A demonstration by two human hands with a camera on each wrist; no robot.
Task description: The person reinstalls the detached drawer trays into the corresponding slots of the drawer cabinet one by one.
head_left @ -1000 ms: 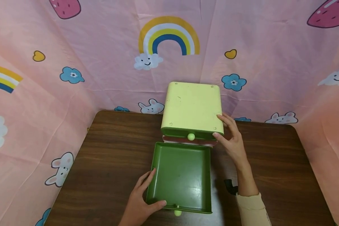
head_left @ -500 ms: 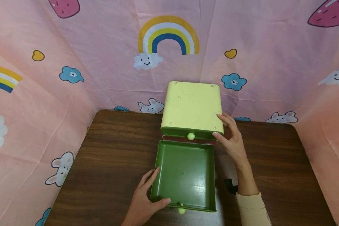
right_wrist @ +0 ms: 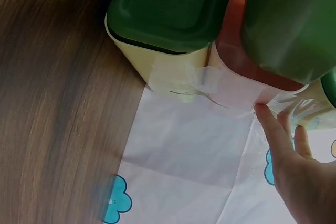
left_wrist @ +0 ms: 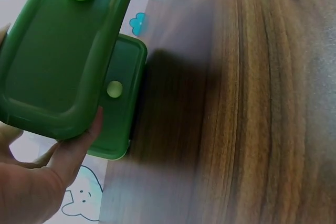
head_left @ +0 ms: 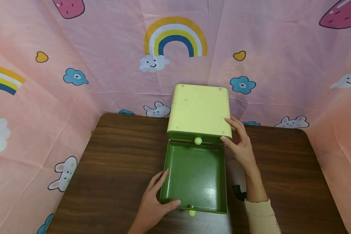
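My left hand (head_left: pixel 153 201) grips a shallow green drawer (head_left: pixel 194 175) at its near left corner, thumb over the front wall and fingers along the side. The drawer has a round light-green knob (head_left: pixel 192 213) and nothing in it. Its back edge is right at a pink casing (right_wrist: pixel 241 95) in a stacked cabinet (head_left: pixel 200 109). The cabinet's yellow top tier holds another green drawer front. My right hand (head_left: pixel 241 144) rests on the cabinet's right side, fingers extended; in the right wrist view its fingertips are at the pink casing. A lower closed drawer (left_wrist: pixel 113 135) shows behind the held one.
The cabinet stands at the back of a brown wooden table (head_left: pixel 125 162). A small black bent piece (head_left: pixel 238 193) lies beside my right sleeve. Pink cloth (head_left: pixel 111 58) printed with rainbows and rabbits hangs around the table's back and sides.
My left hand has moved the green drawer forward and a little right, up to the cabinet, and the gap before the pink casing has narrowed. My right hand has stayed on the cabinet.
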